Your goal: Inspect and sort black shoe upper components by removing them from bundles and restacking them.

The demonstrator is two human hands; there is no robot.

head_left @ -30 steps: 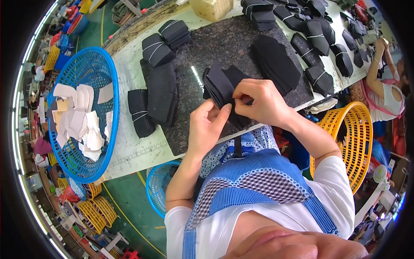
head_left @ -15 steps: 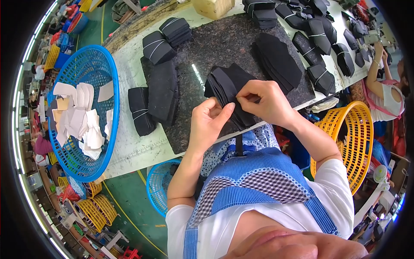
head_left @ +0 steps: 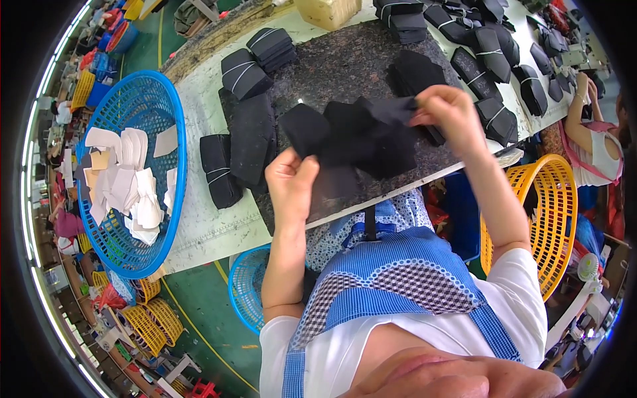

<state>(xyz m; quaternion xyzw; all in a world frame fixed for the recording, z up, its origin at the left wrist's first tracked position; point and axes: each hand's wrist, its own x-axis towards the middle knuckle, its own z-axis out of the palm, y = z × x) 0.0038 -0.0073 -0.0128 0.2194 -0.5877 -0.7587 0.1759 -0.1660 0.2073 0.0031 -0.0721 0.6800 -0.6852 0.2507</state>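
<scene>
My left hand (head_left: 288,182) pinches a dark cut piece (head_left: 304,129) by its lower edge, above the dark stone slab (head_left: 318,60). At the right, my right hand (head_left: 452,116) has thumb and fingers closed on the end of another black cut piece (head_left: 393,110), blurred by motion. Between the hands, several loose black pieces (head_left: 371,147) overlap in a spread pile on the slab. Whether they are cloth or thin foam I cannot tell. Just behind my right hand lies a stack of black pieces (head_left: 418,71), partly covered by that hand.
Tied black bundles (head_left: 244,71) lie on the slab's left and on the white table (head_left: 199,232), with more tied bundles (head_left: 492,53) at the right. A blue basket (head_left: 174,219) of pale pieces stands left, a yellow basket (head_left: 564,232) right. A co-worker (head_left: 597,139) works at far right.
My hands have moved apart, the right one up and right, the left one slightly left. The black pieces held together between them are now spread out.
</scene>
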